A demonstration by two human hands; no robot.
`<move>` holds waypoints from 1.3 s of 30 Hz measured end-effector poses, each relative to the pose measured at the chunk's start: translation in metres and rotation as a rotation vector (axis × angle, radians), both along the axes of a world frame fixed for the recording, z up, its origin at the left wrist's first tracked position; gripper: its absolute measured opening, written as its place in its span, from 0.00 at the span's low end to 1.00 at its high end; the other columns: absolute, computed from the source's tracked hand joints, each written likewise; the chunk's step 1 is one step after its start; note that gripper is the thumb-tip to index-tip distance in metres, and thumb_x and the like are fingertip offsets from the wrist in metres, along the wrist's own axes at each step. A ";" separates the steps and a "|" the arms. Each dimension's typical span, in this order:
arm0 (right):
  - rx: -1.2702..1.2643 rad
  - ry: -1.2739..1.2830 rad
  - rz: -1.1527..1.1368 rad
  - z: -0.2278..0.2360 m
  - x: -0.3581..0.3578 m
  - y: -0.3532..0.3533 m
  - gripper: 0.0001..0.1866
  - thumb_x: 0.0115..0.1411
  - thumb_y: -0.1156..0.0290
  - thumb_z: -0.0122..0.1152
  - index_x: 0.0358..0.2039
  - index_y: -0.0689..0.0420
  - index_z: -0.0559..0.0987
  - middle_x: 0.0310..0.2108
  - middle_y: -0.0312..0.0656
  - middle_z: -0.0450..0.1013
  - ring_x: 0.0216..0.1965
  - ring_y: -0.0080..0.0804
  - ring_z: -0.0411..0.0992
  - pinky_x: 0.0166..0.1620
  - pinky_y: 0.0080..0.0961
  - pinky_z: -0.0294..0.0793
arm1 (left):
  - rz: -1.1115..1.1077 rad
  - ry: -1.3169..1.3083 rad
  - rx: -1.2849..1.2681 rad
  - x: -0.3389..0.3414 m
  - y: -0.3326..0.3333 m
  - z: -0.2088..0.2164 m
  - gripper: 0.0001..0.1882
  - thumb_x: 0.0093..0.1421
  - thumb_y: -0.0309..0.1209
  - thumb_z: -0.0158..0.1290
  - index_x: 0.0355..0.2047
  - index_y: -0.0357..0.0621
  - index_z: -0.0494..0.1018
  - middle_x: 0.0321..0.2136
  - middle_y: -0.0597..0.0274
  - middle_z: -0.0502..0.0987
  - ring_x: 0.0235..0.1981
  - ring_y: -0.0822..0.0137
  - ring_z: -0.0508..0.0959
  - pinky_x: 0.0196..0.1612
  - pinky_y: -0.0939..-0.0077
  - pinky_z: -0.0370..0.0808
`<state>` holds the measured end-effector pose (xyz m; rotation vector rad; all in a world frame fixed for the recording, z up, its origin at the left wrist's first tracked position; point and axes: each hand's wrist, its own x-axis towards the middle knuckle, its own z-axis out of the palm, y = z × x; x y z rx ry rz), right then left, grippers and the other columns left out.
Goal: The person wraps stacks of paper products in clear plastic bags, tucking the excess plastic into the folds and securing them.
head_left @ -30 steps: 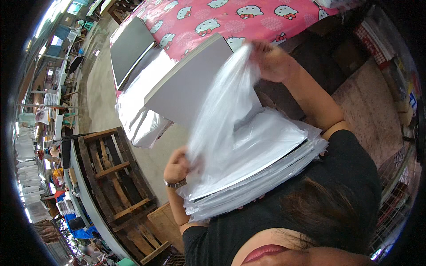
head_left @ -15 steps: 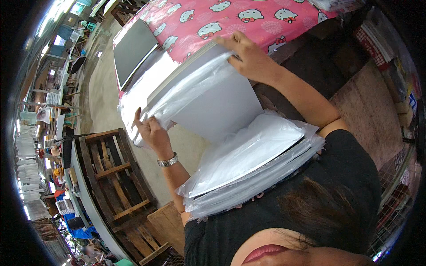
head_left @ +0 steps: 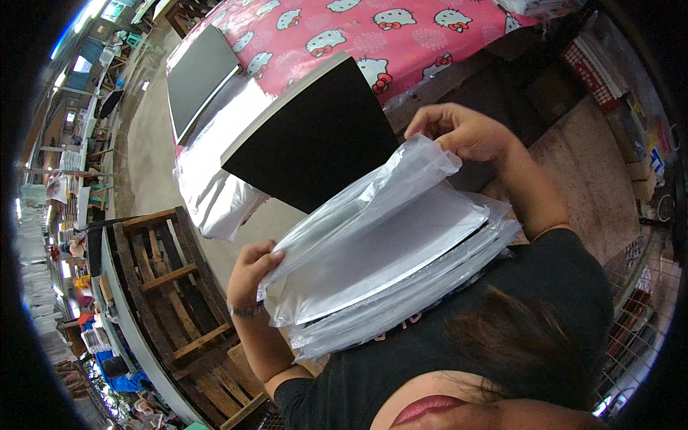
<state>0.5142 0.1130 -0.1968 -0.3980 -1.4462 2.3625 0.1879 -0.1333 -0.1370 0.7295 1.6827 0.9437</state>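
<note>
Pallet (head_left: 170, 276) lies left of the black-topped stack (head_left: 315, 132). Off the stack's near side, the left hand (head_left: 254, 269), nearly closed, pinches plastic film (head_left: 358, 195), which spans that side. Beside the stack's right corner, the right hand (head_left: 467, 132) likewise pinches the film's other end; even tension should limit creasing.

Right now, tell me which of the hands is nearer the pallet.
Left. The left hand, at the left end of the plastic, is just right of the pallet; the right hand is farther off, at the plastic's right end.
</note>
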 end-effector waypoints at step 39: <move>1.096 -0.576 0.182 -0.208 0.015 -0.003 0.13 0.44 0.67 0.65 0.30 0.61 0.79 0.31 0.50 0.76 0.34 0.46 0.74 0.39 0.37 0.72 | 0.023 0.361 -0.375 -0.044 -0.053 -0.291 0.11 0.55 0.31 0.53 0.36 0.40 0.70 0.32 0.57 0.72 0.36 0.62 0.71 0.39 0.70 0.68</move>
